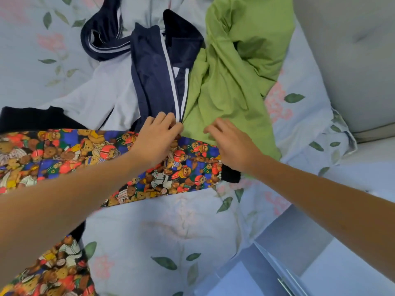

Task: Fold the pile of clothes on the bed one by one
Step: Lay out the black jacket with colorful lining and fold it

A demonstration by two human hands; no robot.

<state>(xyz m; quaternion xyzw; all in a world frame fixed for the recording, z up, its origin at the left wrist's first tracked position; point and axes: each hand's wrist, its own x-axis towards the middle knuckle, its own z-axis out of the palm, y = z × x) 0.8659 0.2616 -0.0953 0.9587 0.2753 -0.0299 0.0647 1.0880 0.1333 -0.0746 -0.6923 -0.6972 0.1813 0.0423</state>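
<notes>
2 hands meet at the top edge of a teddy-bear print garment on the bed.

The teddy-bear print garment [64, 154] lies flat, its long axis running left to right across the floral bedsheet [162, 231]. The left hand [157, 137] pinches cloth at its upper edge; the right hand [232, 142] hovers just beside, fingers loosely curled, grasping nothing. Behind lie 1 green garment [235, 82], 1 navy white-striped garment [156, 77] and 1 white garment [102, 95].
</notes>
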